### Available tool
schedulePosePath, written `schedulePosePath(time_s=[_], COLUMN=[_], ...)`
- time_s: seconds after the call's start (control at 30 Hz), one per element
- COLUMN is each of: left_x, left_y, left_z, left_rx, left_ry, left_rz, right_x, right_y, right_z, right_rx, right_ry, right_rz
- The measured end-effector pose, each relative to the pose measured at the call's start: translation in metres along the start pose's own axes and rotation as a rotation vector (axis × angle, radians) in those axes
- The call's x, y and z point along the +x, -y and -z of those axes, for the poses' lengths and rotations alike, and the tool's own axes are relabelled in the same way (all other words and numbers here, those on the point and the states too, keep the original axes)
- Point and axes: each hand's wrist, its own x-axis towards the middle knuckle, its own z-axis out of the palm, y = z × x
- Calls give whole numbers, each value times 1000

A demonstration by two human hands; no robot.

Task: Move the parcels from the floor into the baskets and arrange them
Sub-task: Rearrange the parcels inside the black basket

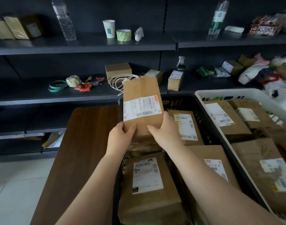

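Note:
I hold a brown cardboard parcel [141,91] with a white shipping label upright over the far left corner of the black basket [210,132]. My left hand [121,135] grips its lower left corner and my right hand [165,129] grips its lower right edge. Several labelled brown parcels lie flat in the black basket, among them one near me [148,189] and one beyond my right hand [187,125]. The white basket [220,92] to the right also holds several brown parcels.
Both baskets stand on a dark wooden table [83,143]. Dark shelves [90,46] behind carry bottles, a paper cup, tape rolls, small boxes, a coiled cable and bags. Pale tiled floor [14,184] shows at the lower left.

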Motion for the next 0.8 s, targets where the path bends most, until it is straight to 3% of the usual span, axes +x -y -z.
schedulePosePath(time_s=[0.1, 0.2, 0.37, 0.47, 0.57, 0.63, 0.73, 0.8], left_x=[-9, -14, -19, -22, -32, -44, -60, -62], left_y=[6, 13, 11, -1, -20, -33, -50, -53], left_z=[-4, -4, -13, -17, -19, -23, -43, -65], left_rx=[157, 366, 325, 316, 379, 288, 137, 350], left_ry=[25, 52, 49, -7, -146, -173, 102, 376], left_rz=[-29, -18, -17, -88, -312, -431, -369, -200], right_x=[-7, -11, -12, -17, -23, -31, -48, -63], right_y=[-16, -25, -30, -30, -27, -34, -61, -83], right_z=[1, 7, 7, 12, 40, 66, 102, 114], right_rx=[-11, 24, -52, 27, 93, -6, -225, -398], right_ry=[90, 98, 226, 183, 69, -16, 11, 119], right_rz=[-99, -6, -27, 87, 192, 259, 180, 9])
